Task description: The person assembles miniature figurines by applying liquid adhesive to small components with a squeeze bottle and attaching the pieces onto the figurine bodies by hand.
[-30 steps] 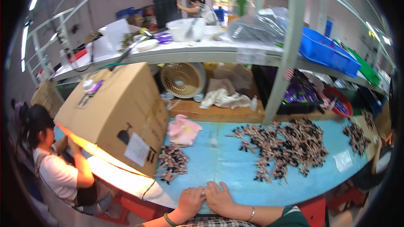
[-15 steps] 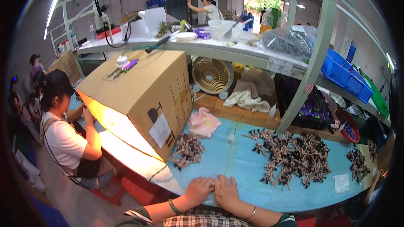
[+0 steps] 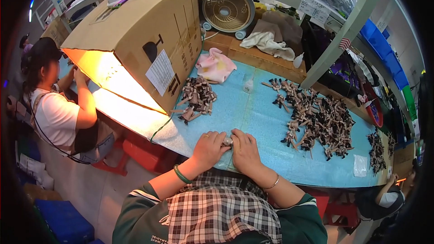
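My left hand [image 3: 209,149] and my right hand [image 3: 246,152] meet at the near edge of the blue-covered table [image 3: 253,108]. Between their fingertips shows a small pale, greyish piece [image 3: 227,141], gripped from both sides; most of it is hidden, so its kind is unclear. Ahead and to the left lies a pile of small beige and dark figurines [image 3: 199,99]. A larger pile of beige and black figurines [image 3: 318,119] spreads out to the right of my hands. A small translucent bottle [image 3: 248,86] stands beyond them, near a pink cloth [image 3: 215,65].
An open cardboard box [image 3: 158,31], lit orange inside, stands at the left, with a co-worker [image 3: 58,99] beside it. At the back are a fan [image 3: 227,11] and a shelf post [image 3: 346,36]. A clear plastic bag [image 3: 360,166] lies at the right edge.
The view has tilted down, so the table and my hands appear higher and more of the plaid apron shows. My hands stay together; the pale piece between them is now more visible.
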Demonstrator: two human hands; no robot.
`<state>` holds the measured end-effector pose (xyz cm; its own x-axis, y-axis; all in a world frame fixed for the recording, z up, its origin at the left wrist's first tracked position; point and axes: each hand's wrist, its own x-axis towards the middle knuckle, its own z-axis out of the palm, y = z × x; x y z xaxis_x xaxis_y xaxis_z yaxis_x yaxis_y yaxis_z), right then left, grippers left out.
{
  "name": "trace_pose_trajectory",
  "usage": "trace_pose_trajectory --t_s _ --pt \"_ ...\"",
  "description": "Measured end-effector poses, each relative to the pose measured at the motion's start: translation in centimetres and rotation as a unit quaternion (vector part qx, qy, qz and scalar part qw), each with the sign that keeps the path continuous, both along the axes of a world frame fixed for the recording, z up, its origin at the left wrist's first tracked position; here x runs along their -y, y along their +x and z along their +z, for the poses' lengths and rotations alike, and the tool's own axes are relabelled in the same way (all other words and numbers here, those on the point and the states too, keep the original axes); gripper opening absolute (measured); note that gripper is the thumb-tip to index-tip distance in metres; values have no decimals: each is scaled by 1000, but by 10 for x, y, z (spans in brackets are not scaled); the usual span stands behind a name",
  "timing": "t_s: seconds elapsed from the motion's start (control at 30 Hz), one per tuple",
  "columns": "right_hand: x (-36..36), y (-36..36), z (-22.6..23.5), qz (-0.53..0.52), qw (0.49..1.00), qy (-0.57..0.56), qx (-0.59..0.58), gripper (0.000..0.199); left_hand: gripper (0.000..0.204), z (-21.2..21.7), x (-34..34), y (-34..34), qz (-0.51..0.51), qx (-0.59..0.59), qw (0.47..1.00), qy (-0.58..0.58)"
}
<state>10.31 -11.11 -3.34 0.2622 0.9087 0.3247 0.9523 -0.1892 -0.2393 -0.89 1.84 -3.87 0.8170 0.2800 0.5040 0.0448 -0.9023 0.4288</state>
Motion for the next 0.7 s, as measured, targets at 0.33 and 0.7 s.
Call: trace_pose_trajectory --t_s 0.33,0.7 --pt "2 45 67 109 920 22 -377 34 27 12 -7 -16 -166 -11 847 -505" --pt "-23 36 30 143 615 -12 -775 25 47 -12 1 -2 -471 -23 282 -835"
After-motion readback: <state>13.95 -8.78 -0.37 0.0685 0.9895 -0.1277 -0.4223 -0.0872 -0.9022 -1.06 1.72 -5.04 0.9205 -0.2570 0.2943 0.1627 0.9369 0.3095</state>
